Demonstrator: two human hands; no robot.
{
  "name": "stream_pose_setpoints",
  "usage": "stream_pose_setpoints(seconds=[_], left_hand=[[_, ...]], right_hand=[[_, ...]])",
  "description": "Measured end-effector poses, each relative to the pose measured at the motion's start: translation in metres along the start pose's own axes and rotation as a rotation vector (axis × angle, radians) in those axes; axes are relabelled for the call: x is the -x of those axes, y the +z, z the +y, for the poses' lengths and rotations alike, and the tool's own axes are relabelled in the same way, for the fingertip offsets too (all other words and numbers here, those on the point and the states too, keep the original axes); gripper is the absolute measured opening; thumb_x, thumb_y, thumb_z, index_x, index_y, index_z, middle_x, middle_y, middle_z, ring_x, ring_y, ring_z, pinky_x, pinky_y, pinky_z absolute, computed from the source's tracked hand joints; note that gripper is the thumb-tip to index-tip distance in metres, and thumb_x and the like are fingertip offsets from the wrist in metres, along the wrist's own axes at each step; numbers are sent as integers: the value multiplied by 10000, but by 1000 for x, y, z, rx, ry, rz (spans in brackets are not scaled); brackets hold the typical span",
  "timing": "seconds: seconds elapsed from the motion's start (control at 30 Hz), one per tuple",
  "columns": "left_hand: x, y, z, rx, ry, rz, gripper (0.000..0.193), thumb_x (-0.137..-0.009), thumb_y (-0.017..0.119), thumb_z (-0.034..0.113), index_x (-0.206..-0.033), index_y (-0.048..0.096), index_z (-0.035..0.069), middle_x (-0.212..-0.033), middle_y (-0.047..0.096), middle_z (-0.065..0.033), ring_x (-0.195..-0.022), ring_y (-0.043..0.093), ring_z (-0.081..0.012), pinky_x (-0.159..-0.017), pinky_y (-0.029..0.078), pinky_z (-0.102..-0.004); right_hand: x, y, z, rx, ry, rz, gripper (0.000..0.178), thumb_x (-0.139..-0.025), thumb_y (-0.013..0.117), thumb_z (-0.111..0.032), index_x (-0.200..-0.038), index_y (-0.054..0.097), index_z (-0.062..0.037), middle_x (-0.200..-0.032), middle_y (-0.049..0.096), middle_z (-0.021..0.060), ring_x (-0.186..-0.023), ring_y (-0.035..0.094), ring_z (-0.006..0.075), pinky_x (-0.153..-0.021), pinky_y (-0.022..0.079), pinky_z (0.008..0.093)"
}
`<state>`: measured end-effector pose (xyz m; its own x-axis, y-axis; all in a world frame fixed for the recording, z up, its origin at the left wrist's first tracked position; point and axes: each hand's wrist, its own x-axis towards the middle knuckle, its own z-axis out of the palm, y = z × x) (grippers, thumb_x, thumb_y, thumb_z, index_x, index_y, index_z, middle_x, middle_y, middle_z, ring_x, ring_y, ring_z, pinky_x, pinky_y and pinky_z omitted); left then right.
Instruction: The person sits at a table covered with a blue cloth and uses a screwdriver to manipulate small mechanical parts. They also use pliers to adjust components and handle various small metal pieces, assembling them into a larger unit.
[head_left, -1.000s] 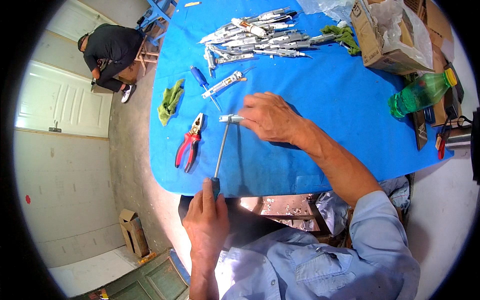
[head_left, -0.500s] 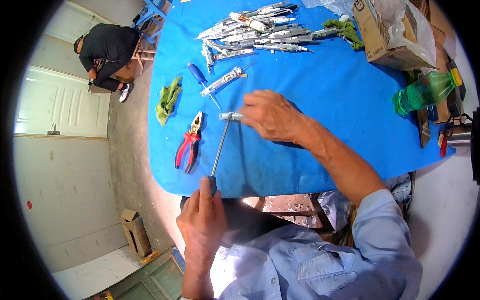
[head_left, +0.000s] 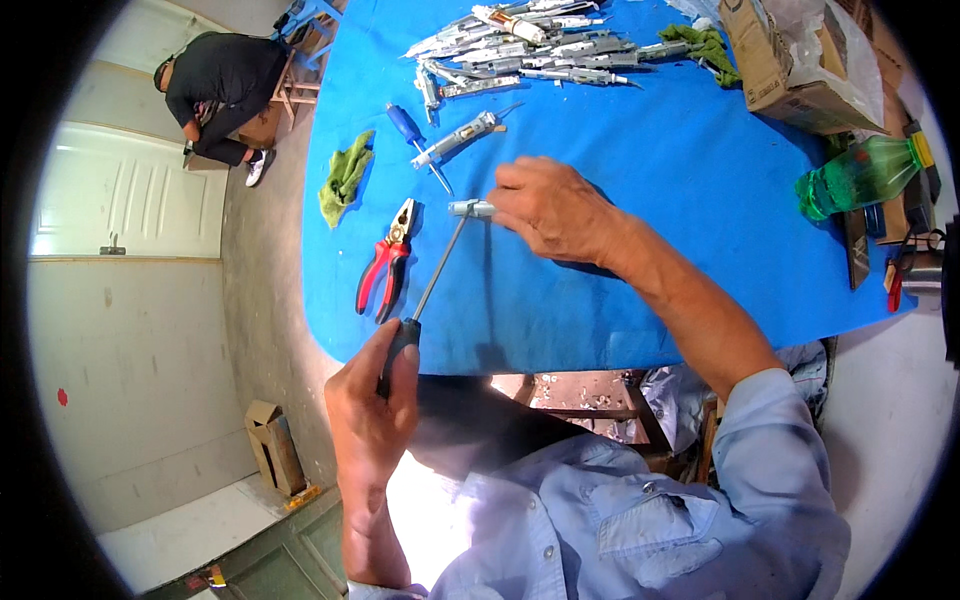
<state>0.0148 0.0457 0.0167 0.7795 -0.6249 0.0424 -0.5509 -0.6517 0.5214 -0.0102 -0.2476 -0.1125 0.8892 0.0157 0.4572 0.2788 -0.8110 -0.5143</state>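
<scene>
A small pale grey metal part (head_left: 470, 208), short and roughly cylindrical, sits just above the blue table (head_left: 680, 180) near its front left area, pinched at one end by the fingertips of the right hand (head_left: 552, 208). The tip of a long screwdriver (head_left: 428, 290) meets the part from below; its thin steel shaft runs diagonally down to a dark handle, around which the left hand (head_left: 370, 415) is clenched just past the table's front edge. The tabletop is a smooth, matte blue sheet with rounded corners. Just left of the shaft lies one pair of pliers (head_left: 388, 260) with red, glossy grips and dull metal jaws pointing away from the person. Further back lie a second screwdriver with a blue handle (head_left: 412, 135) and one longer grey metal assembly (head_left: 462, 135), the two close together. A crumpled green cloth (head_left: 344, 176) rests near the table's left edge. At the far edge is a pile of similar silvery metal pieces (head_left: 520, 45), too many and too overlapped to count. To the right stand an open cardboard box (head_left: 775, 60) and one green plastic bottle (head_left: 855, 178) lying on its side. Beyond the table, another person in dark clothing (head_left: 215, 90) crouches on the concrete floor.
</scene>
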Motion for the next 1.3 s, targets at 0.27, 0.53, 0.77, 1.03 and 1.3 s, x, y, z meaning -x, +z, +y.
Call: stream_pose_setpoints(seconds=[0.27, 0.53, 0.77, 1.03, 1.3], left_hand=[[9, 8, -6, 19, -37, 15, 271, -992, 727, 93, -1231, 713, -32, -784, 700, -125, -632, 627, -142, -589, 494, -301], [24, 19, 14, -320, 132, 96, 337, -950, 752, 42, -1279, 697, -7, -906, 726, -186, -718, 730, -268, -650, 567, -374], [27, 25, 14, -313, 133, 106, 355, -946, 755, 38, -1293, 688, -6, -911, 728, -178, -727, 734, -280, -646, 572, -374], [27, 31, 22, -485, 246, 85, 426, -935, 758, 42, -1340, 638, -13, -875, 683, -136, -705, 701, -263, -603, 558, -401], [19, 24, 45, -601, 279, 46, 410, -934, 735, 27, -1328, 629, -17, -853, 656, -129, -703, 681, -273, -560, 526, -401]], right_hand=[[1, -1, -3, 26, 47, 0, 150, -952, 723, -177, -863, 710, -58, -932, 593, 97, -928, 611, 294, -835, 487, 447], [3, 0, 1, 15, 38, 29, 123, -959, 716, -190, -936, 740, -72, -916, 596, 88, -908, 606, 292, -811, 489, 437], [3, -1, -1, 29, 35, 26, 123, -963, 718, -181, -964, 747, -61, -908, 595, 88, -887, 597, 292, -805, 491, 435], [2, -1, 2, 12, 21, 29, 154, -959, 704, -188, -845, 707, -84, -926, 600, 89, -938, 622, 300, -839, 491, 449], [1, 3, 1, -24, 27, 27, 145, -963, 711, -174, -894, 725, -48, -949, 609, 115, -955, 620, 304, -870, 495, 440]])
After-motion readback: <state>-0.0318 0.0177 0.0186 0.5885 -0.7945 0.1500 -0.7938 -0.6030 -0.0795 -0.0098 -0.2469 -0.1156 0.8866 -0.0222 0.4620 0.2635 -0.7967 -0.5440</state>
